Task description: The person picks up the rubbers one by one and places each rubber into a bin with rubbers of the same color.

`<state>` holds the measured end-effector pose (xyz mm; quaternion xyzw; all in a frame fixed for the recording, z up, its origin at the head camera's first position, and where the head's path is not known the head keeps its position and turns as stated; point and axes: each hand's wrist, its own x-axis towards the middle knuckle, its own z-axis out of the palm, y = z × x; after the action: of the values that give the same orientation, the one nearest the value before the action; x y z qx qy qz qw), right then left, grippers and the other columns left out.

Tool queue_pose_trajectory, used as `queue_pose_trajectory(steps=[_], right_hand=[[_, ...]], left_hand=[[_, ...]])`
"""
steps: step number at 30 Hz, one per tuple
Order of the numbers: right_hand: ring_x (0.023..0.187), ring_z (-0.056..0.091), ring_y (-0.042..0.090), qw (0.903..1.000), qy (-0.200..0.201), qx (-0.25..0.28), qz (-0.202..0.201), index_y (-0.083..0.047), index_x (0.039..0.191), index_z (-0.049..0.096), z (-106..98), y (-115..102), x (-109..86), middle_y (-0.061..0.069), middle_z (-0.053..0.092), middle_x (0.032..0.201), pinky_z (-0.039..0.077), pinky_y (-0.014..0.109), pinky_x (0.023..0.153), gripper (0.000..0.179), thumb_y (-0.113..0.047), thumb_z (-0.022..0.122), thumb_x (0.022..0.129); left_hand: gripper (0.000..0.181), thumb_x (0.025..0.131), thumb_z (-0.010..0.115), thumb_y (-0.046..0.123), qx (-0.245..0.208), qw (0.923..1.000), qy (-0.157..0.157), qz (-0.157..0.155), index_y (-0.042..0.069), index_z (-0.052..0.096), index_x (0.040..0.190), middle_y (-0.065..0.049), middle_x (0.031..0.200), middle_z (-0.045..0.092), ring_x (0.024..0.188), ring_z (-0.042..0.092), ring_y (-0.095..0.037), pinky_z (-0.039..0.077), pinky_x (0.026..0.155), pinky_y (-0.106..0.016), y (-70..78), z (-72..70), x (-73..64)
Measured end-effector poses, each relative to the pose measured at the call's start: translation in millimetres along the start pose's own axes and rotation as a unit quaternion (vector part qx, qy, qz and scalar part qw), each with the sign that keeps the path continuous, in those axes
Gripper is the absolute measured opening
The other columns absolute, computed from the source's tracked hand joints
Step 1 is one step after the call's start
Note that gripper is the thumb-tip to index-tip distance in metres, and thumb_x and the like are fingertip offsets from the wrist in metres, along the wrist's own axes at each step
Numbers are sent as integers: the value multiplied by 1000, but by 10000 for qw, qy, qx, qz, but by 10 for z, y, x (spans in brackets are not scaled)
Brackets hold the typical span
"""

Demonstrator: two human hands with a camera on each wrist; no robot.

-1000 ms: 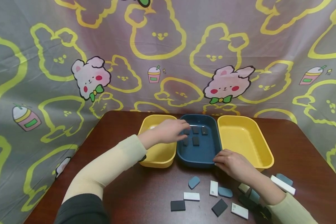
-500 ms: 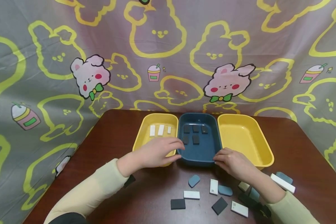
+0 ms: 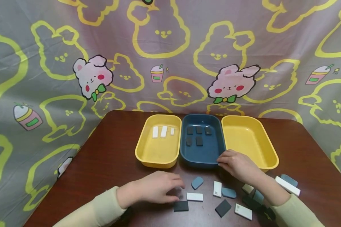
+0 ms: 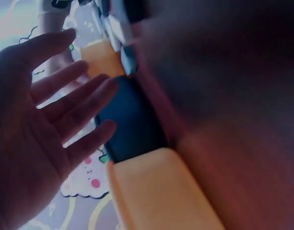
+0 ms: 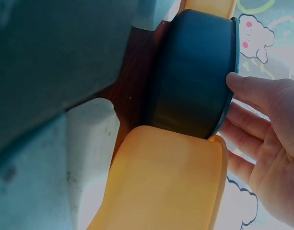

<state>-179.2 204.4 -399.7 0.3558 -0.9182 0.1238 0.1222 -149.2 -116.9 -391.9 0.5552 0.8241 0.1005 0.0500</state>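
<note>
My left hand point(image 3: 156, 187) hovers low over the table, fingers spread loosely, with nothing in it; its palm and bent-apart fingers show in the left wrist view. Just beyond its fingertips lie a black tile point(image 3: 181, 206) and a white tile point(image 3: 194, 197). At the near right corner of the dark blue bin point(image 3: 202, 163), my right hand point(image 3: 240, 165) pinches the rim. The right wrist view shows the thumb against the bin's outer wall point(image 5: 194, 72), fingers on the other side. Several black tiles point(image 3: 199, 141) lie inside this bin.
Left of the blue bin stands a yellow bin point(image 3: 159, 154) holding three white pieces point(image 3: 164, 131); another yellow bin point(image 3: 245, 138) stands on its right. Scattered nearby are a blue-grey piece point(image 3: 197, 183), a black tile point(image 3: 223, 208), a white tile point(image 3: 243, 212) and more pieces beside the right forearm.
From above the left yellow and blue bins, my left hand has come back toward me and down to the loose tiles. The right hand has stayed on the blue bin's rim.
</note>
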Motion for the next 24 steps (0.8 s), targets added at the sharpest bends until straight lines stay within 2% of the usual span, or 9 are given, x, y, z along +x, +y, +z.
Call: queue_pose_trajectory(steps=[4, 11, 17, 20, 24], right_hand=[[78, 60, 13, 10000, -5, -6, 27, -10, 92, 77, 0, 0, 1, -3, 67, 88, 54, 30, 71, 19, -9, 83, 75], [79, 60, 13, 10000, 1, 17, -27, -10, 92, 77, -11, -4, -6, -4, 67, 88, 54, 30, 70, 17, -8, 82, 76], [79, 60, 13, 9999, 58, -5, -86, -11, 91, 77, -8, -5, -2, -4, 67, 88, 54, 30, 70, 17, -8, 82, 76], [79, 60, 13, 9999, 68, -6, -106, -11, 92, 77, -6, -3, -6, -4, 67, 87, 54, 30, 70, 17, -8, 82, 76], [78, 60, 13, 9999, 82, -1, -114, -10, 91, 77, -4, -2, -11, -4, 67, 87, 54, 30, 70, 17, -8, 82, 76]], left_hand=[[32, 87, 71, 39, 45, 9996, -262, -116, 19, 64, 111, 12, 94, 59, 75, 47, 5, 40, 66, -12, 39, 97, -4], [36, 84, 75, 41, 254, 9986, -473, -29, 20, 62, 110, 14, 89, 55, 72, 45, 5, 38, 63, -13, 117, 211, 44], [34, 83, 76, 34, 247, 9979, -603, -45, 21, 61, 110, 15, 91, 58, 75, 50, 5, 41, 65, -13, 140, 244, 84], [32, 84, 76, 30, 95, 9976, -675, -92, 20, 61, 111, 14, 93, 60, 76, 50, 6, 42, 66, -13, 129, 242, 87], [33, 83, 77, 27, 90, 9976, -651, -215, 20, 62, 111, 13, 94, 62, 79, 54, 5, 44, 67, -14, 115, 228, 65]])
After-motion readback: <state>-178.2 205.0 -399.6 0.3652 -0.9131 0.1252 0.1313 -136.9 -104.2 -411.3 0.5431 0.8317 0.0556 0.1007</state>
